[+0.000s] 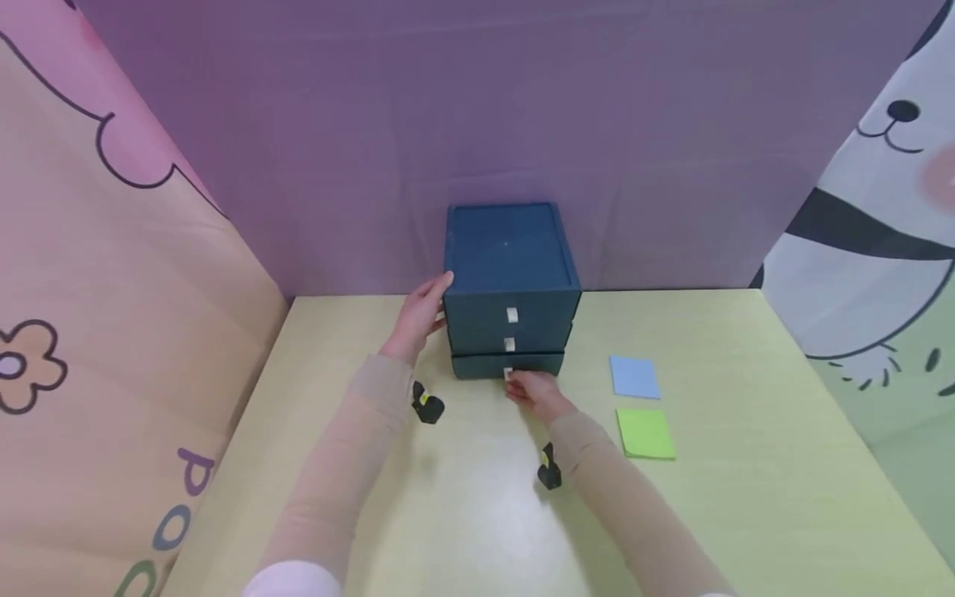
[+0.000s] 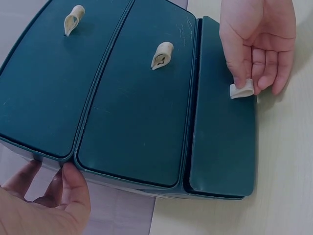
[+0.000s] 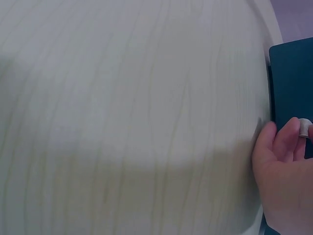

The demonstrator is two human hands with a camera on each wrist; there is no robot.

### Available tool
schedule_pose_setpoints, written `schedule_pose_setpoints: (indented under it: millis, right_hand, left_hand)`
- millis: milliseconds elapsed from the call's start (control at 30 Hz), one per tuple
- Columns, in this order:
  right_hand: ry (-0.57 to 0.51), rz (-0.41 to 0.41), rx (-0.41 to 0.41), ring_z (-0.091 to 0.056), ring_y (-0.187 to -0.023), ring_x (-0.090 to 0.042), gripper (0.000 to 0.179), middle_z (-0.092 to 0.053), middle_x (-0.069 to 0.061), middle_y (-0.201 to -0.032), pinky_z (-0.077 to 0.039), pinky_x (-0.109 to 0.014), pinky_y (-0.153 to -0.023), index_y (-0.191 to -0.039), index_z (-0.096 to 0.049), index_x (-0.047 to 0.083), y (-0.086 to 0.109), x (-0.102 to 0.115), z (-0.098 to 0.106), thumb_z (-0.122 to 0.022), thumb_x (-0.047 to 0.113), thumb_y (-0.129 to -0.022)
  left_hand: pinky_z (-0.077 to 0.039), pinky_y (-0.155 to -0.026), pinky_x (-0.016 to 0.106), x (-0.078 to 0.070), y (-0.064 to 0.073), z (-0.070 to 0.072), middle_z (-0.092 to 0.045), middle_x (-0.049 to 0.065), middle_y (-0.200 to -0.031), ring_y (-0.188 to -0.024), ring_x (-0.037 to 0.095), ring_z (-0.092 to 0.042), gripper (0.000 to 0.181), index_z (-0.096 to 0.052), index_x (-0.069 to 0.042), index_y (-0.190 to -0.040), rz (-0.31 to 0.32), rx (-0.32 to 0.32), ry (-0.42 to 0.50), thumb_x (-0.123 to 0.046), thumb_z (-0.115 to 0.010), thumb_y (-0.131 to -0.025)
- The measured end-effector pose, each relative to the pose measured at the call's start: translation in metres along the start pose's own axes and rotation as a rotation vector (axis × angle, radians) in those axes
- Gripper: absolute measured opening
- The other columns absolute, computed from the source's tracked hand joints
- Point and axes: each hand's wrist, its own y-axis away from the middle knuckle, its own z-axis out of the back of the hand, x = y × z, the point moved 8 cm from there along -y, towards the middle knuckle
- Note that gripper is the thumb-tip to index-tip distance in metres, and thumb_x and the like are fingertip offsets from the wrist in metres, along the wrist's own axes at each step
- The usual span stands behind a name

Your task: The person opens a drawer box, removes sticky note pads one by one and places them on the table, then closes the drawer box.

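Note:
A dark blue-green cabinet (image 1: 511, 249) with three stacked drawers stands against the back wall. White loop pulls are fixed to the drawer fronts. My right hand (image 1: 539, 393) pinches the pull (image 2: 242, 89) of the bottom drawer (image 2: 222, 142) between thumb and fingers. That drawer's front juts out slightly past the two above it. On the cabinet's left side, my left hand (image 1: 419, 317) presses its thumb and fingertips near the front edge. The upper pull (image 2: 74, 19) and the middle pull (image 2: 162, 55) are untouched.
Right of the cabinet lie a blue sticky-note pad (image 1: 635, 377) and a green one (image 1: 646, 434) on the pale wooden table (image 1: 746, 497). A purple cloth wall (image 1: 507, 108) rises behind, with printed cloths at both sides. Small black devices hang at each wrist.

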Motion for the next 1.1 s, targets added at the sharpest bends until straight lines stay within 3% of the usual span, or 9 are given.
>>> schedule_pose_setpoints:
  millis: [433, 667, 767, 933, 1100]
  right_hand:
    - [0.015, 0.015, -0.022, -0.059, -0.066, -0.013, 0.018, -0.059, -0.005, -0.072, -0.055, -0.037, -0.085, -0.104, -0.059, -0.007, 0.002, 0.004, 0.012, -0.057, 0.002, -0.09]
    - [0.033, 0.001, -0.03, -0.059, -0.066, -0.013, 0.022, -0.059, -0.005, -0.072, -0.055, -0.036, -0.085, -0.108, -0.059, -0.007, 0.007, 0.001, 0.004, -0.059, 0.003, -0.089]
    - [0.032, -0.008, -0.044, -0.059, -0.067, -0.013, 0.022, -0.059, -0.005, -0.073, -0.056, -0.034, -0.083, -0.108, -0.059, -0.007, 0.007, 0.001, 0.007, -0.06, 0.003, -0.089]
    - [0.036, -0.027, -0.027, -0.059, -0.065, -0.014, 0.021, -0.06, -0.007, -0.074, -0.057, -0.027, -0.07, -0.107, -0.059, -0.007, 0.007, 0.001, 0.008, -0.06, 0.004, -0.089]
    - [0.07, -0.022, -0.013, -0.06, -0.062, -0.013, 0.02, -0.061, -0.007, -0.073, -0.057, -0.026, -0.065, -0.106, -0.06, -0.007, 0.006, 0.001, 0.003, -0.061, 0.004, -0.089]
  left_hand:
    - [-0.038, -0.108, 0.041, -0.002, -0.006, -0.011, -0.033, -0.001, -0.153, -0.134, 0.026, -0.039, 0.063, -0.038, -0.02, -0.146, 0.004, 0.019, -0.012, -0.051, -0.053, -0.093]
    - [-0.037, -0.108, 0.042, -0.001, 0.0, -0.003, -0.03, -0.001, -0.154, -0.135, 0.027, -0.038, 0.061, -0.039, -0.021, -0.146, 0.0, 0.014, -0.014, -0.05, -0.051, -0.094]
    - [-0.037, -0.108, 0.042, -0.001, -0.001, -0.006, -0.031, -0.002, -0.153, -0.134, 0.026, -0.038, 0.061, -0.04, -0.021, -0.145, 0.004, 0.016, -0.009, -0.05, -0.052, -0.093]
    - [-0.037, -0.108, 0.042, 0.0, -0.002, -0.006, -0.033, -0.001, -0.153, -0.135, 0.028, -0.038, 0.061, -0.041, -0.02, -0.145, 0.012, 0.003, 0.004, -0.049, -0.053, -0.093]
    - [-0.037, -0.107, 0.043, 0.0, -0.001, -0.001, -0.034, 0.0, -0.152, -0.135, 0.029, -0.038, 0.061, -0.041, -0.019, -0.145, 0.018, -0.014, 0.017, -0.049, -0.054, -0.093]
